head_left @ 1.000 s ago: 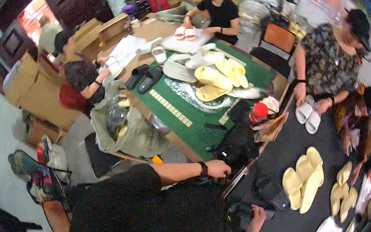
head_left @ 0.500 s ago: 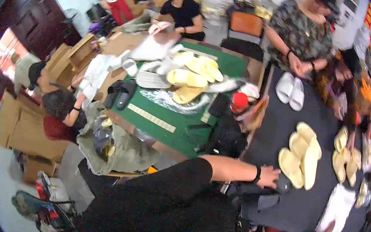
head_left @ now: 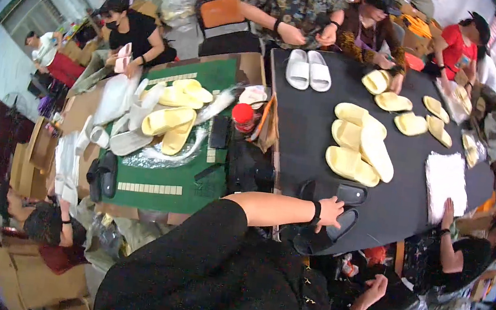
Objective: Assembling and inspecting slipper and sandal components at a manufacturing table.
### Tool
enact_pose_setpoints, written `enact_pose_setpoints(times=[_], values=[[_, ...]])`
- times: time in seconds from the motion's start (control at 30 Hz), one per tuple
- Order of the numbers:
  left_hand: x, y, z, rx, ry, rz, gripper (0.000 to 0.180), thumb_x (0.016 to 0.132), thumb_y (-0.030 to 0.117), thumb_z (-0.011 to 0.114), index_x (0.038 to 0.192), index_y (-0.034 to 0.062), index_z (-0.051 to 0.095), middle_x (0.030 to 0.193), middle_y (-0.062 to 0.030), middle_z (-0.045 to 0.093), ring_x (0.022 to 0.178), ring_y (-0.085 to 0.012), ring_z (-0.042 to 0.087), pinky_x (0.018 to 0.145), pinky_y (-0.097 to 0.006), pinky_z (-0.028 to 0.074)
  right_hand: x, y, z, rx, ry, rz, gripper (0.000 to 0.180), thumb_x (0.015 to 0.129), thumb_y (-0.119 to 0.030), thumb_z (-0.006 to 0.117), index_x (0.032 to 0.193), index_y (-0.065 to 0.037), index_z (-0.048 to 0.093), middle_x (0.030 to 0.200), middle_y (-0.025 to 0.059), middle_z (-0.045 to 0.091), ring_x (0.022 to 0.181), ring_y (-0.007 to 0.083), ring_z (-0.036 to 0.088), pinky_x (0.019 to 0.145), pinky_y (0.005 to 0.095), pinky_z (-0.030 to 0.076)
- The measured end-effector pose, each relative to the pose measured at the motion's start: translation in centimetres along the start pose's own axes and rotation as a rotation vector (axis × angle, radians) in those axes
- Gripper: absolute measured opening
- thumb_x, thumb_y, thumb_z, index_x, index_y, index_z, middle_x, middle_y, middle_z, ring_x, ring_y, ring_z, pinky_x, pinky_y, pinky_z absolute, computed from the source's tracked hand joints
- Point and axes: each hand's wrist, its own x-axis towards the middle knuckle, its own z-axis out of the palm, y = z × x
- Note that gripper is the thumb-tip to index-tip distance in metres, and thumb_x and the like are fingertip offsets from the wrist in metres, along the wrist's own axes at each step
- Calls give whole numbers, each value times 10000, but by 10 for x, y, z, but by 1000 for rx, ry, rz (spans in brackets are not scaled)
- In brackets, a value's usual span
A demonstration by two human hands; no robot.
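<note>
A person's left hand (head_left: 332, 213) rests palm-down on a black slipper (head_left: 327, 228) at the near edge of a black table (head_left: 407, 193), fingers loosely curled over it, while a second black slipper (head_left: 342, 193) lies just beside it at 12 o'clock. The right hand (head_left: 375, 288) hangs below the table at 5 o'clock, half open and holding nothing. Cream slippers (head_left: 357, 150) sit farther up the table; a white pair (head_left: 308, 69) lies at 11 o'clock.

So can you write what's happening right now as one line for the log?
left hand: on black foam slipper at black table edge | right hand: low, open, holding nothing | nearby: cream foam slippers
</note>
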Motion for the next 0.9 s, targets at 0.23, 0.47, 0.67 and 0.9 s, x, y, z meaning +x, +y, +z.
enact_pose_setpoints(times=[0.23,0.47,0.67,0.9], values=[[12,15,11,63,-272,-80,197,828,345,552,946,281,697,920,8,629,981,-235,504,792,-413,355,-9,-10,9,-73,-105,44,187,919,-132,494,776,-18,533,602,3,482,494,72,455,490,217,368],[14,29,-10,-77,-243,-89,192,771,304,629,865,150,694,873,-39,676,809,-244,643,742,-438,417,-20,8,9,-155,-79,63,181,908,-123,495,767,-16,536,574,-3,459,477,68,441,471,212,350],[-29,-2,-88,-440,201,-181,461,550,415,765,900,129,675,801,-95,662,806,-281,632,676,-440,462,-1,16,40,-47,-275,116,197,905,-119,515,742,-10,536,648,-7,487,596,59,412,518,229,342],[-174,-46,-155,-404,732,-646,458,629,431,730,875,57,636,777,-156,626,789,-357,601,690,-454,462,12,28,89,1,-494,198,268,917,-244,532,771,-21,564,621,15,535,522,93,456,471,246,354]])
